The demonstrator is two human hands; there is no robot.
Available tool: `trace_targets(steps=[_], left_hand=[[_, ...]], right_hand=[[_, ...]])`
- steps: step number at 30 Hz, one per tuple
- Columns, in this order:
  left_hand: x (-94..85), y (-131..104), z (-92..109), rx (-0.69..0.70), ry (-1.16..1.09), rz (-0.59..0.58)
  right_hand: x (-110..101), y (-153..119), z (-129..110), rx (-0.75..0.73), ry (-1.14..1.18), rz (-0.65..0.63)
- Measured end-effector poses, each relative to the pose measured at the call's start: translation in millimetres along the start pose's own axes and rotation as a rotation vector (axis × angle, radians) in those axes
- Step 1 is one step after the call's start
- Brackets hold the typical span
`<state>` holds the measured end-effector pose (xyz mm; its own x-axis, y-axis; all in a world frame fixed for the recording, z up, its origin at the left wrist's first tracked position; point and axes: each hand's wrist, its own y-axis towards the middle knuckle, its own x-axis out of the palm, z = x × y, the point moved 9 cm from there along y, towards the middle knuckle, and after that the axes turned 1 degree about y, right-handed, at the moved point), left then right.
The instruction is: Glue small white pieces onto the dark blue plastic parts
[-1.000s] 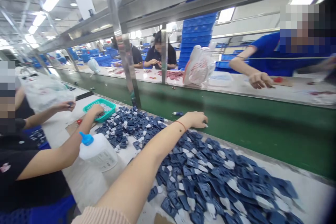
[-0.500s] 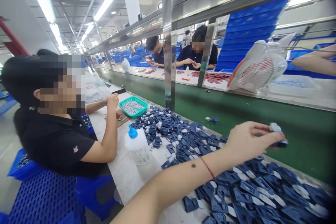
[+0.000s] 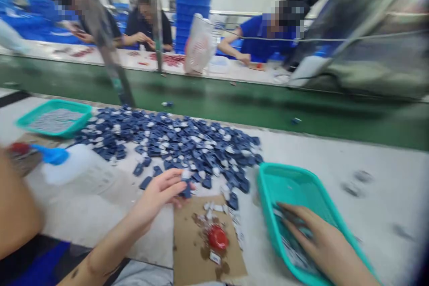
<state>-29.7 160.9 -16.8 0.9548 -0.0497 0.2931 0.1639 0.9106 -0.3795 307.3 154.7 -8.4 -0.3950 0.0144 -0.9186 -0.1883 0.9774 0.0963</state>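
Observation:
My left hand (image 3: 169, 190) is closed on a small navy blue part (image 3: 186, 191) with a whitish tab, held between thumb and fingers above the left edge of a brown cardboard sheet (image 3: 187, 250). My right hand (image 3: 318, 237) reaches into a teal plastic basket (image 3: 303, 170), its fingers apart among small grey-white pieces (image 3: 295, 252); blur hides whether a fingertip touches one. A red round cap (image 3: 217, 237) lies on the cardboard, with wet-looking brown spots and a few white bits around it. Behind my left hand spreads a heap of navy parts (image 3: 187, 140) with white tabs.
At the left stand a white bottle (image 3: 80, 167) with a blue nozzle and another teal basket (image 3: 85, 111) of small pieces. A neighbour's arm (image 3: 16, 205) is at the left edge. Beyond the table runs a green belt (image 3: 214, 103); several people work across it.
The view has swung right and down. My left hand has come back from over the green belt to the cardboard, still holding the navy part. My right hand now shows in the basket.

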Motion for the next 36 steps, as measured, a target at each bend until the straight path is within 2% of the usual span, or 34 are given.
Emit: trace_targets(steps=[1,4,8,16,19,25,31,36], left_hand=[[-6.3,-7.2,-9.9,-0.020,0.007,0.014],[-21.9,-26.0,-36.4,-0.074,-0.005,0.079],[-24.8,-42.7,-55.2,-0.111,0.006,0.089],[-25.8,-49.1,-62.4,-0.107,0.072,0.010],[-26.8,-50.0,-65.1,-0.116,0.091,-0.019],[-28.4,-53.9,-65.5,-0.105,0.053,0.045],[-18.0,-47.8,-65.3,-0.045,-0.016,-0.061],[-16.5,-43.7,-67.6,-0.045,-0.084,-0.079]], right_hand=[[2.2,-4.6,-1.8,0.023,0.027,-0.058],[0.2,-3.5,-13.4,0.061,0.013,-0.077],[3.5,1.0,-28.1,0.049,-0.051,-0.106],[-0.3,-4.3,-25.4,0.063,-0.043,-0.093],[-4.6,-7.3,-18.5,0.151,-0.028,-0.050],[-2.8,-5.3,-13.4,0.314,-0.113,0.017],[-1.3,6.4,-19.3,0.258,-0.101,0.026],[4.5,8.7,-1.3,0.183,-0.095,0.037]])
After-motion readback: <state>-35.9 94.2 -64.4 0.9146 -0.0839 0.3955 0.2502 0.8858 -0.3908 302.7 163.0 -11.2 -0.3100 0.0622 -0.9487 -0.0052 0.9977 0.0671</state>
